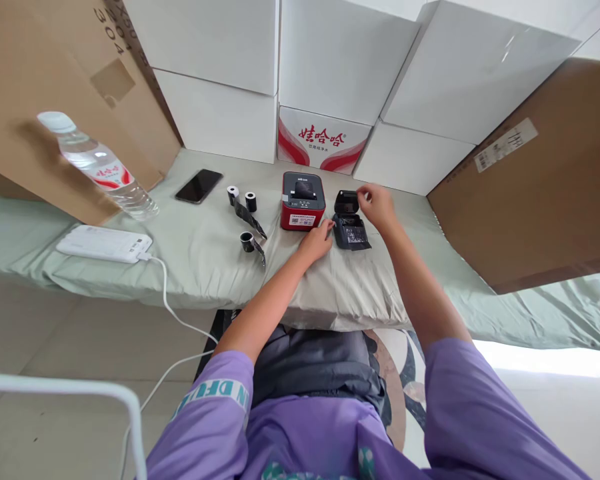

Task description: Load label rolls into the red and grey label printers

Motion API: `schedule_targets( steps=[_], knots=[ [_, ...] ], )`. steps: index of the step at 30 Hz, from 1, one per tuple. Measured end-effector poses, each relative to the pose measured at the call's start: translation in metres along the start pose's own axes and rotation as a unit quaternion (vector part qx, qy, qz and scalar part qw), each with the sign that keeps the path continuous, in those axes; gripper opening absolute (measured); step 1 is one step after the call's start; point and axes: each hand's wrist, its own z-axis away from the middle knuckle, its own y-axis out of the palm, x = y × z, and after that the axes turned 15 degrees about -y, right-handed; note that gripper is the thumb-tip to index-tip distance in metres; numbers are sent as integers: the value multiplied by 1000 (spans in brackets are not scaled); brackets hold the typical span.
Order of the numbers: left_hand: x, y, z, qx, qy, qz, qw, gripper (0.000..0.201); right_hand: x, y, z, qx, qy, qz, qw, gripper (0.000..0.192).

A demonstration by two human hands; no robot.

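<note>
A small black portable printer (352, 236) lies on the cloth with its lid (347, 201) raised and its paper bay exposed. My left hand (316, 243) rests just left of it, fingers curled, fingertips against its left edge. At the lid's upper right corner is my right hand (377, 205), thumb and fingers pinched together on the edge. Right beside my left hand stands a red and black label printer (303, 203). Several small black rolls lie to the left, one roll (247, 242) with a loose strip trailing from it.
A black phone (199, 186), a white power bank (105, 244) with a cable, and a water bottle (105, 170) are on the left. White boxes (350, 60) are stacked behind. Cardboard boxes flank the table, one (540, 180) right, another (55, 80) left. The cloth-covered front edge (345, 313) is close to my lap.
</note>
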Motion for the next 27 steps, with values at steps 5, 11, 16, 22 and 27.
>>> schedule_targets(
  steps=[5, 11, 16, 22, 27],
  knots=[
    [-4, -3, 5, -3, 5, -36, 999, 63, -4, -2, 4, 28, -23, -7, 999, 53],
    [-12, -5, 10, -20, 3, -68, 997, 68, 13, -7, 60, 44, -58, -54, 996, 52],
    [-14, -3, 13, -26, 28, -96, 995, 76, 21, -4, 87, 45, -18, -91, 995, 56],
    [-16, -1, 14, -22, 90, -95, 991, 85, 41, -1, 85, 63, -24, -13, 998, 52],
    [-26, 0, 17, -8, 74, -128, 989, 81, 53, 0, 80, 55, 1, 16, 998, 51]
  ],
)
